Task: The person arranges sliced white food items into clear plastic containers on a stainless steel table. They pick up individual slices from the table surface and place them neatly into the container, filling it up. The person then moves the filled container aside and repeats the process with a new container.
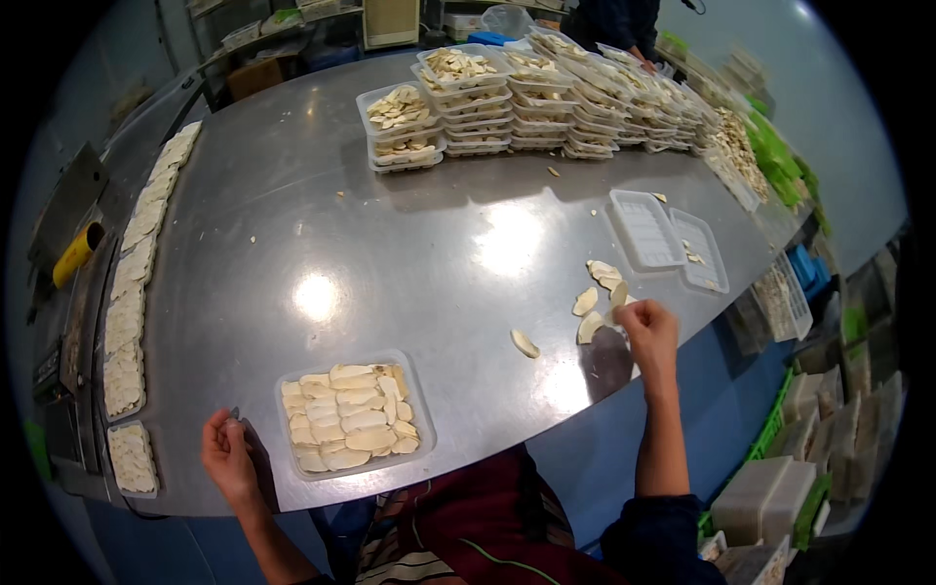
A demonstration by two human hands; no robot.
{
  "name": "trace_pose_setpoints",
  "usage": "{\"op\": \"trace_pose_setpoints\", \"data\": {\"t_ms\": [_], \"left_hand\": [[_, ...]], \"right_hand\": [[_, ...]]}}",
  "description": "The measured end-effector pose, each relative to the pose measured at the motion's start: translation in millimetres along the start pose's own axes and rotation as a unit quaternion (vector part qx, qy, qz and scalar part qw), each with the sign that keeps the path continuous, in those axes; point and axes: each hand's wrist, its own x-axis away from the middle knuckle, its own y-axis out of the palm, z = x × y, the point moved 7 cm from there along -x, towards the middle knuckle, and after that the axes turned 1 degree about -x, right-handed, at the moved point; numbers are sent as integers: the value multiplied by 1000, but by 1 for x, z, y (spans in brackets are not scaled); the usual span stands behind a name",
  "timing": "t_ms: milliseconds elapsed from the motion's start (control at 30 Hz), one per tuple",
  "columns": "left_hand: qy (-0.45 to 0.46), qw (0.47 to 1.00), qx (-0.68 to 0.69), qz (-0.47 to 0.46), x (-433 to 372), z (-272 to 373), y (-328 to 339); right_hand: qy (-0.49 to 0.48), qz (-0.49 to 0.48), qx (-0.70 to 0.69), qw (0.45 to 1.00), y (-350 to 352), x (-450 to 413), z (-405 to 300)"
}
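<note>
My right hand [649, 329] is above the front edge of the steel table, its fingertips pinching a pale slice [619, 295], apparently dried mushroom. Beside it several loose slices [586, 301] lie on the metal, and a single slice [524, 344] rests further left. My left hand [228, 453] is closed on a small dark grey object [234, 413], too small to identify. Just right of that hand stands a clear plastic tray [426, 431], filled with overlapping pale slices [351, 420] laid in rows.
Stacked slice-filled trays [468, 110] stand at the back. Two trays [647, 230] lie at the right, one holding a few scraps. Filled trays [131, 292] line the left edge. A person [614, 25] is behind the stacks. Crates and containers [760, 497] are at lower right.
</note>
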Motion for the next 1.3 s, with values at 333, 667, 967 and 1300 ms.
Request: {"op": "trace_pose_setpoints", "data": {"t_ms": [333,667,967,1300], "left_hand": [[-30,999,14,15,8,-8,-8],[-13,1000,-5,-1,13,-1,-20],[4,999,-34,2,9,9,-56],[-18,999,-29,15,8,3,-73]], "right_hand": [[-77,-79,113,988,24,52,-22],[-150,12,189,970,-11,-11,21],[-252,57,322,911,5,56,-9],[-596,-310,93,735,148,258,-163]]}}
